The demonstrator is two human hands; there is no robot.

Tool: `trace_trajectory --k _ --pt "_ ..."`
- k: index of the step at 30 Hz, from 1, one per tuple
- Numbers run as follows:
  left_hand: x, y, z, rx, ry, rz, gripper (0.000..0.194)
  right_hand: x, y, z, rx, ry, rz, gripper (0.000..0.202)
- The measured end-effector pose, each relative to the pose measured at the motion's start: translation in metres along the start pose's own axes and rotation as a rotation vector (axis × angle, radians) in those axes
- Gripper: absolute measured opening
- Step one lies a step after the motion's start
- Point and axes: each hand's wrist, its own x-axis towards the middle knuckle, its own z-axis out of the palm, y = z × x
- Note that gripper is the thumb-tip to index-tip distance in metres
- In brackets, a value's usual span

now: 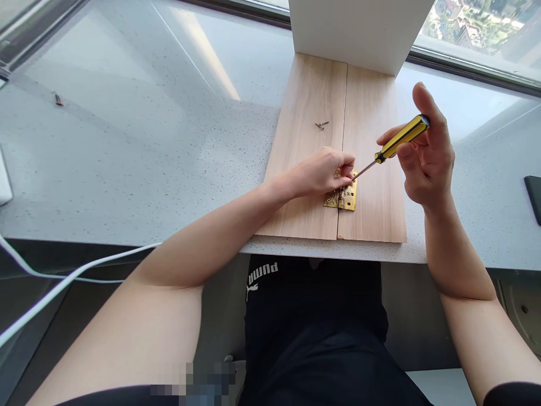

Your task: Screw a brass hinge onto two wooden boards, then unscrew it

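A brass hinge (347, 198) lies across the seam between two light wood boards (372, 217). My left hand (325, 171) is pinched at the hinge's upper part, its fingertips beside the screwdriver tip; what they pinch is too small to make out. My right hand (428, 152) holds a yellow and black screwdriver (403, 138) by its handle, thumb raised. The shaft slants down left to the hinge's upper right area. Several small screws (322, 125) lie on the left board above my left hand.
The boards rest on a speckled white countertop (169, 141), with a white panel (355, 34) standing at their far end. A small reddish object (58, 100) lies far left, a dark device (533, 197) far right. A white cable (63, 282) hangs at lower left.
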Motion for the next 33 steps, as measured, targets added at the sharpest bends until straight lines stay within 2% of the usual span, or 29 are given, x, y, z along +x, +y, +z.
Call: trace_trajectory --k 4,9,15,19,23,27,30,33 --pt "0.000 -0.004 0.001 0.000 0.010 0.022 0.029 0.019 -0.016 0.008 -0.070 -0.073 0.076 0.071" --pt "0.002 -0.007 0.004 -0.009 0.024 0.039 0.031 0.039 -0.031 0.007 -0.083 -0.234 0.036 0.063" --pt "0.003 -0.010 0.006 -0.038 0.007 0.046 0.030 0.043 -0.029 -0.002 -0.060 -0.202 -0.052 0.051" --pt "0.001 -0.013 0.003 -0.075 -0.028 0.057 0.028 0.047 -0.031 -0.003 -0.148 -0.188 -0.041 0.045" --pt "-0.002 -0.015 -0.002 -0.081 -0.049 0.096 0.022 0.052 -0.044 0.002 -0.232 -0.237 -0.092 0.042" --pt "-0.006 -0.015 -0.007 -0.090 -0.056 0.136 0.024 0.056 -0.061 0.008 -0.278 -0.251 -0.162 0.047" --pt "-0.009 -0.016 -0.011 -0.117 -0.017 0.139 0.023 0.057 -0.063 0.011 -0.251 -0.216 -0.144 0.039" --pt "-0.010 -0.022 -0.015 -0.108 0.121 0.122 0.024 0.057 -0.054 0.013 -0.237 -0.155 -0.070 0.032"
